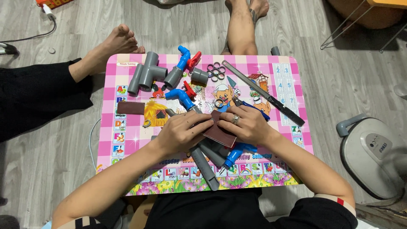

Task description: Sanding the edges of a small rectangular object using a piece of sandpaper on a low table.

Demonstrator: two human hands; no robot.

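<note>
A: What is the surface (284,85), and the room around it?

B: It is a low pink checked surface with children's pictures, on a grey wood floor (352,76). Grey pipe fittings (146,73), blue taps (181,96), small rings (216,72) and a long file (263,92) lie on it. A fan (373,154) stands at the right, and bare feet (121,41) of other people are at the far side.

A: And the hands?

B: The left hand (182,131) and right hand (248,124) meet at the middle. The fingers (199,123) of both are bent together, pressing a dark red sheet (220,133) over a grey pipe (203,159).
</note>
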